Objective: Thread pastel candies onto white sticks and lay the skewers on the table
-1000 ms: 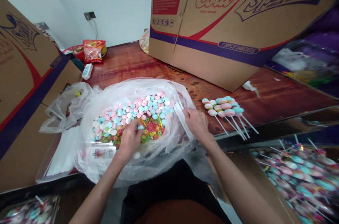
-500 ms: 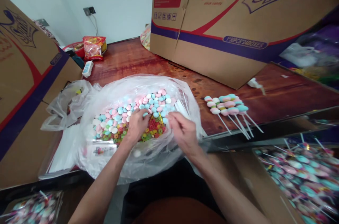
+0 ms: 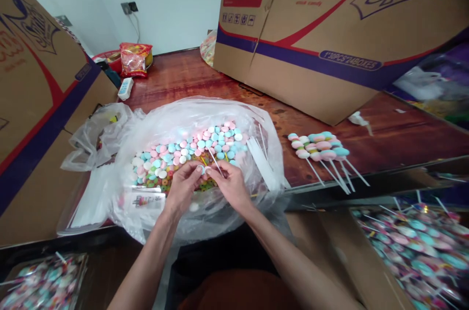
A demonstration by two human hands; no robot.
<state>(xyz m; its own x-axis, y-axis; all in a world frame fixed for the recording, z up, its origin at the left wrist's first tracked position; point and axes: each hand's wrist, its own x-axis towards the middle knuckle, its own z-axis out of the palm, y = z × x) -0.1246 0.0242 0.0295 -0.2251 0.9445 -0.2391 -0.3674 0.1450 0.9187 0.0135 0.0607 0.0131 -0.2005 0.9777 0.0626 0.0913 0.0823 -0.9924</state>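
A big clear plastic bag [image 3: 194, 109] lies open on the brown table, full of pastel round candies [image 3: 190, 146] and small coloured ring candies [image 3: 161, 180]. Over its near side my left hand [image 3: 183, 185] pinches a pale blue candy [image 3: 200, 169]. My right hand [image 3: 229, 184] meets it, holding a thin white stick [image 3: 215, 160] whose tip points at the candy. A bundle of white sticks [image 3: 262, 161] rests inside the bag at the right. Several finished candy skewers [image 3: 322, 151] lie on the table to the right.
Large printed cardboard boxes stand at the back right [image 3: 330, 31] and at the left [image 3: 36, 104]. A crumpled empty bag [image 3: 97, 136] lies left of the candy bag. Trays of wrapped skewers sit low at right [image 3: 414, 246] and bottom left [image 3: 40, 283]. A red snack packet [image 3: 135, 59] lies far back.
My right hand left the stick bundle and came left with one stick. My left hand lifted a blue candy from the pile, and both hands now meet over the bag.
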